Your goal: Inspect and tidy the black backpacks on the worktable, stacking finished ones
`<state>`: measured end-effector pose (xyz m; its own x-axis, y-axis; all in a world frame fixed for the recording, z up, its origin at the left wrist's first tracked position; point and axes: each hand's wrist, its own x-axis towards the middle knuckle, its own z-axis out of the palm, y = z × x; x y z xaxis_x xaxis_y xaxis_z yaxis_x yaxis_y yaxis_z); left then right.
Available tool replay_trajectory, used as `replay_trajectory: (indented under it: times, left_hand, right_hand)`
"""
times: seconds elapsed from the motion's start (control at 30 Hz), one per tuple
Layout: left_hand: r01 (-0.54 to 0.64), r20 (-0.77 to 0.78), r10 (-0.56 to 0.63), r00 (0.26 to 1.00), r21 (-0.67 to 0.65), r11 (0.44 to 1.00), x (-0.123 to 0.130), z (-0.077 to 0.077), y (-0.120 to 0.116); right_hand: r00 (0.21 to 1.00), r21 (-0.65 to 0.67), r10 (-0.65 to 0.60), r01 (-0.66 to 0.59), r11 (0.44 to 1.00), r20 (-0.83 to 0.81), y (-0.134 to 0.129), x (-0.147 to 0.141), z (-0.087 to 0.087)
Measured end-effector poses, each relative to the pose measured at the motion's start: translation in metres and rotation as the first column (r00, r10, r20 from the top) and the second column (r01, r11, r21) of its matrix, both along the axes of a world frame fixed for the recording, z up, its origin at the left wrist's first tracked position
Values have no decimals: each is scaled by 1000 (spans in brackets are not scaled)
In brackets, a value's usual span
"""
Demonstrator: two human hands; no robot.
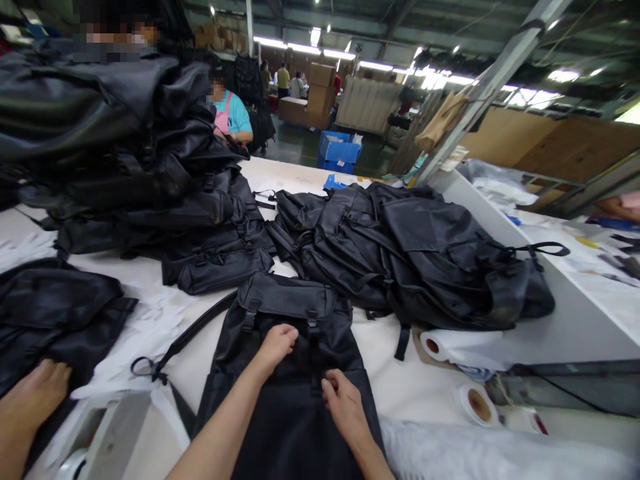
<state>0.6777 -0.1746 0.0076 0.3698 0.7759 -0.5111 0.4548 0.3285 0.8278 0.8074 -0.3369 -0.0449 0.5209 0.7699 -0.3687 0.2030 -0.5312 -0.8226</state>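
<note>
A black backpack [295,413] lies in front of me with its flap and two buckled straps facing up. Over its upper middle is my left hand [280,345], fingers curled together beside the left strap; whatever they pinch is too small to name. Lower down on the right, my right hand [341,393] is at the end of the right strap [314,357], thumb and fingers pressed together. What that hand grips cannot be made out. A long strap with a knotted loop [159,367] extends from the backpack's left side.
Piled black bags [120,147] rise at the left, with more bags [425,253] at the right. Another person's hand [43,393] rests on a bag at far left. White rolls [477,403], a grey partition [575,300] and plastic sheeting [490,453] lie right.
</note>
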Motion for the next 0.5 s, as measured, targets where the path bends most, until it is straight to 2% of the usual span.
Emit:
replay_trajectory:
  times: [0.13, 0.23, 0.3, 0.4, 0.5]
  left_hand:
    - [-76, 274, 136, 952, -218, 973, 37, -22, 15]
    - [-96, 389, 241, 889, -355, 930, 58, -34, 21]
    - [-131, 402, 316, 859, -423, 896, 69, -40, 24]
    - [-216, 360, 417, 834, -482, 849, 80, -51, 30]
    - [-292, 288, 480, 829, -509, 810, 87, -64, 39]
  right_hand:
    - [995, -97, 65, -58, 994, 76, 6, -9, -6]
    - [994, -159, 97, -87, 983, 59, 10, -12, -8]
    - [997, -152, 72, -72, 986, -5, 14, -13, -11]
    - [982, -159, 17, -47, 986, -187, 15, -14, -15]
    - [930, -184, -23, -48, 982, -366, 2, -19, -15]
